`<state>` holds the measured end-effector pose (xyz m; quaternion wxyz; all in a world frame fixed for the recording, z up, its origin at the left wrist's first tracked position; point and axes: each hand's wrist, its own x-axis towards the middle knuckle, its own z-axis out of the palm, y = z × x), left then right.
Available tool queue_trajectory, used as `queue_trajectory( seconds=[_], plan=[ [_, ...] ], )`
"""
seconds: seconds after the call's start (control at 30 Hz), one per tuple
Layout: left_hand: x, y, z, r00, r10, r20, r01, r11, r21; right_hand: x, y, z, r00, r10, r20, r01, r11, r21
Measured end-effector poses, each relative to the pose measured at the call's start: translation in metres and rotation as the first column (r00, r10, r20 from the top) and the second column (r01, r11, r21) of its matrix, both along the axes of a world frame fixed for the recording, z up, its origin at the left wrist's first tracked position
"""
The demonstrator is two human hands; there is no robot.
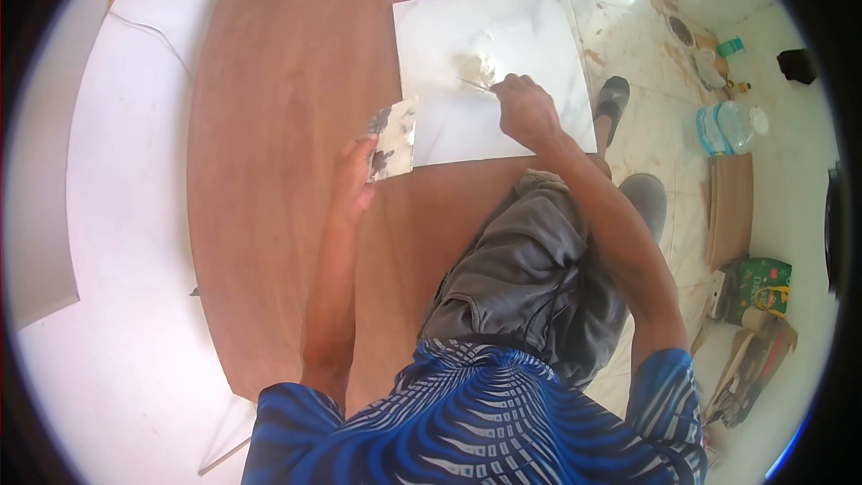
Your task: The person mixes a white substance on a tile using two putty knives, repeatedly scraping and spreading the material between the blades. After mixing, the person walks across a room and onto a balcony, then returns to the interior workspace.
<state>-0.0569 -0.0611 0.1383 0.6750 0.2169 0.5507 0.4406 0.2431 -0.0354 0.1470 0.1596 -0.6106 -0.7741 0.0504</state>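
The fingers of your right hand (530, 112) press together around a slim tool (471, 83), which points toward 10 o'clock; you cannot tell its grip end, since your fist covers it. The fingers of your left hand (356, 178) pinch the left edge of a pale, dark-blotched flat plate (393, 138), at 8 o'clock from the tile's middle.

The plate looks light and fairly stiff, so an edge grip should suit it; its blotched face may be slick. The tool seems light and thin, best held close behind its shaft.

Just beside the tool's tip, a whitish paste mound (476, 66), likely soft and sticky, sits near the middle of the marbled tile (548, 36). The tile, probably stiff yet brittle, lies on the brown desk (287, 108). Farther out, at 3 o'clock, a clear plastic jug (734, 130) stands near the wall.
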Motion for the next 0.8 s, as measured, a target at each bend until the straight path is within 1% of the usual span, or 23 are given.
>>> queue_trajectory(
  seconds=[0.03,0.07,0.1,0.17,0.2,0.3,0.33,0.4,0.43,0.5,0.53,0.63,0.73,0.8],
  plan=[
    [-0.001,0.0,-0.002,1.0,-0.005,0.007,0.005,1.0,-0.003,0.002,-0.001,0.008,0.997,-0.045,-0.065,0.045,0.999,0.002],
    [-0.002,0.0,-0.004,1.0,-0.011,0.014,0.011,1.0,-0.005,0.004,-0.002,0.017,0.99,-0.065,-0.125,0.071,0.996,0.047],
    [-0.002,0.0,-0.005,1.0,-0.017,0.022,0.017,1.0,-0.006,0.005,-0.004,0.028,0.961,-0.133,-0.242,0.13,0.991,-0.029],
    [-0.001,0.002,-0.007,0.999,-0.035,0.015,0.035,0.999,0.001,0.003,-0.008,0.057,0.851,-0.282,-0.443,0.214,0.956,-0.199],
    [0.001,0.001,0.0,0.999,-0.043,0.011,0.043,0.999,0.004,0.001,-0.01,0.079,0.798,-0.391,-0.458,0.219,0.897,-0.383],
    [0.004,-0.002,0.017,0.997,-0.073,-0.001,0.073,0.997,-0.028,-0.006,-0.015,0.087,0.556,-0.487,-0.673,0.129,0.851,-0.509],
    [0.004,-0.002,0.021,0.995,-0.098,0.016,0.098,0.995,-0.029,-0.009,-0.014,0.078,0.385,-0.46,-0.8,0.012,0.869,-0.494],
    [0.002,-0.002,0.025,0.988,-0.149,0.05,0.151,0.988,-0.035,-0.025,-0.02,0.077,0.199,-0.497,-0.845,-0.057,0.854,-0.517],
    [0.003,-0.003,0.036,0.985,-0.167,0.032,0.168,0.985,-0.049,-0.033,-0.023,0.08,0.101,-0.514,-0.852,-0.093,0.848,-0.522],
    [0.007,-0.005,0.059,0.979,-0.203,-0.003,0.202,0.976,-0.079,-0.04,-0.022,0.069,0.185,-0.497,-0.848,-0.067,0.854,-0.516],
    [0.008,-0.006,0.062,0.974,-0.225,0.021,0.226,0.972,-0.065,-0.043,-0.022,0.064,0.227,-0.489,-0.843,-0.055,0.857,-0.512],
    [0.005,-0.004,0.068,0.954,-0.29,0.071,0.293,0.956,-0.033,-0.057,-0.021,0.054,0.189,-0.58,-0.792,0.018,0.809,-0.588],
    [0.004,-0.001,0.068,0.939,-0.333,0.088,0.335,0.942,-0.011,-0.061,-0.027,0.049,0.199,-0.61,-0.767,-0.009,0.781,-0.624],
    [0.008,0.0,0.06,0.937,-0.334,0.103,0.333,0.943,0.023,-0.059,-0.035,0.038,0.275,-0.569,-0.775,-0.018,0.803,-0.596]
  ],
)
